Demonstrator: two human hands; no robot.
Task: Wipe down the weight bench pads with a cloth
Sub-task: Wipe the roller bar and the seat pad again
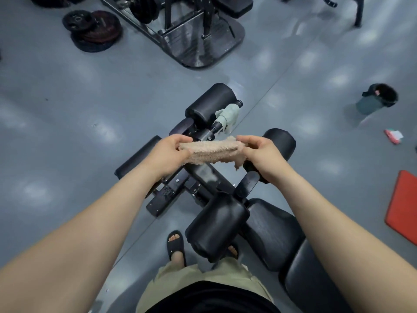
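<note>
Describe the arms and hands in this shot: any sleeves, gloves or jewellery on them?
The left arm and right arm are bare to the frame edge, no sleeves showing. The left hand and right hand wear no gloves; no watch, band or ring is visible. Lower down show a black top, khaki shorts and black open-toed slides.

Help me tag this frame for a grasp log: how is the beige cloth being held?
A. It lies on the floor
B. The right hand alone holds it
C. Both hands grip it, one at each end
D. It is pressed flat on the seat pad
C: the left hand and the right hand each grip one end of the beige cloth, which spans the gap between them.
</note>
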